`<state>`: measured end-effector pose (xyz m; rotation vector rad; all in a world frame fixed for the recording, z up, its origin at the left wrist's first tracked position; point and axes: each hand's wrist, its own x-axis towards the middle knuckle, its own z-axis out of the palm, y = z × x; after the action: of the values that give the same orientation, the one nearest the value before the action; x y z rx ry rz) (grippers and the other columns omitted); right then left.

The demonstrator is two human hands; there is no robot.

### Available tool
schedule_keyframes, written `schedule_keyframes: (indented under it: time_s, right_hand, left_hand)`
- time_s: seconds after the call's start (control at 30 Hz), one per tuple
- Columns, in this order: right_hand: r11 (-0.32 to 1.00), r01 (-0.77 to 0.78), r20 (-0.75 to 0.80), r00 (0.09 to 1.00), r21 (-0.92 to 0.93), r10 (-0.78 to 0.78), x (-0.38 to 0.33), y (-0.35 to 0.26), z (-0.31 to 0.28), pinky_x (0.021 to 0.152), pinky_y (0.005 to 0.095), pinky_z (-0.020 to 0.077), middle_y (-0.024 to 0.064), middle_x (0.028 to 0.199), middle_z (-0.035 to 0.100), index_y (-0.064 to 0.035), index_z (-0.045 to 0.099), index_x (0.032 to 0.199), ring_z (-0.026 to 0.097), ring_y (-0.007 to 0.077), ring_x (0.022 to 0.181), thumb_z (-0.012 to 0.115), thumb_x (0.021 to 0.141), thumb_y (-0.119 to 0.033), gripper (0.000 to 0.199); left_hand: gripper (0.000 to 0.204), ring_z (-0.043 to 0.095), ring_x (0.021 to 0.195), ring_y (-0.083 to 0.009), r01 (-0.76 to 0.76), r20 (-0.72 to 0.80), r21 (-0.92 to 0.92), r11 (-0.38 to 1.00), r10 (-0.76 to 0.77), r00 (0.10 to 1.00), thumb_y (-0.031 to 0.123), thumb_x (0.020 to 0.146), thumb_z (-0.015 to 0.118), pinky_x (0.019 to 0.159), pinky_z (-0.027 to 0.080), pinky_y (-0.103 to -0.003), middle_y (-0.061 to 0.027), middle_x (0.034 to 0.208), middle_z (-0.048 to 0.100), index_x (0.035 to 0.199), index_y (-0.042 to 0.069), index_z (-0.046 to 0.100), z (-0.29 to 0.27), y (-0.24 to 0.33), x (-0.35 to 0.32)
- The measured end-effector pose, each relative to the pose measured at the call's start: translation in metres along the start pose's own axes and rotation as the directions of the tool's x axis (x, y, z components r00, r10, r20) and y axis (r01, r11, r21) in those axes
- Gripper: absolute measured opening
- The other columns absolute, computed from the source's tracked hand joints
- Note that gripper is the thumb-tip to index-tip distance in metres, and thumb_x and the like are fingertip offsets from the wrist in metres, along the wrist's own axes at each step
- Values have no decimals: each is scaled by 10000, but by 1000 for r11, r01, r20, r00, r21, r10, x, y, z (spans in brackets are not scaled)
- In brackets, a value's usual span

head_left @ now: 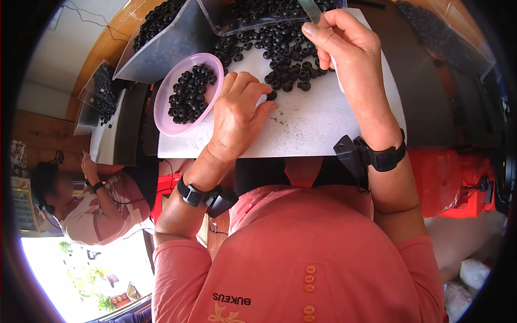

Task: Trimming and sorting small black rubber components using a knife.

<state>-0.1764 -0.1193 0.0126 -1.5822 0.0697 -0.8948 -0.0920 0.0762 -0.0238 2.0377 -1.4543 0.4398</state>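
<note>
Over the white work surface (307, 129), my left hand (237, 110) is closed, its thumb and forefinger pinching a small black round piece (271, 96). Higher and to the right, my right hand (347, 46) is closed around a thin knife-like tool. Its flat metal blade (310, 8) sticks out past my thumb, and a white strip shows under my palm. Between the hands lies a pile of small black round pieces (288, 67), some with a hole visible. Left of my left hand, a pink bowl (160, 116) holds many similar pieces.
A clear plastic bin (156, 48) with black pieces stands at the far left, and another clear bin (237, 27) lies at the far edge. A co-worker (102, 210) sits to the left beside another table (107, 142). Red plastic containers (439, 180) stand at right.
</note>
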Motion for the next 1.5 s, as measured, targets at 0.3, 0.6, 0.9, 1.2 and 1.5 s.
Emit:
schedule_keyframes:
  time_s: [0.3, 0.6, 0.9, 1.2, 1.5]
  right_hand:
    - [988, -92, 150, 982, -122, 110, 2, 8, -1, 516, 250, 332, -35, 613, 465, -30, 577, 763, 417, 66, 552, 726, 876, -165, 230]
    - [973, 87, 345, 938, -212, -9, -7, 4, 3, 608, 307, 468, 54, 662, 533, -7, 574, 980, 547, 135, 620, 715, 766, -34, 258]
    - [964, 152, 365, 929, -220, -63, -7, 2, 5, 596, 298, 472, 79, 673, 595, -3, 597, 992, 589, 153, 615, 711, 795, -44, 232]
    - [970, 134, 400, 916, -204, -42, -7, 4, 6, 601, 291, 487, 85, 712, 647, -15, 589, 999, 646, 158, 657, 702, 838, -50, 200]
    - [931, 183, 342, 937, -315, -68, -8, 8, 10, 591, 300, 489, 91, 714, 641, -37, 605, 1012, 628, 168, 633, 732, 853, -124, 221]
  left_hand:
    - [229, 577, 857, -273, -32, 91, 256, 966, 9, 996, 57, 700, 776, 713, 514, -385, -112, 878, 584, 896, -5, 676, 9, -7, 11]
    - [187, 593, 770, -134, 486, 458, -872, -67, -464, 758, 82, 949, 641, 617, 476, -257, -84, 932, 672, 1071, -50, 690, -3, -5, 22]
    - [235, 617, 776, -178, 429, 521, -850, -305, -373, 768, 69, 966, 608, 614, 500, -303, -111, 950, 659, 1157, -64, 638, 7, -4, 27]
    - [222, 617, 766, -186, 392, 489, -863, -319, -332, 806, 62, 968, 602, 610, 499, -308, -104, 948, 652, 1157, -50, 634, 9, -7, 26]
    - [194, 625, 763, -173, 326, 439, -884, -335, -355, 825, 64, 974, 594, 581, 502, -298, -115, 955, 659, 1120, -54, 642, 18, -14, 23]
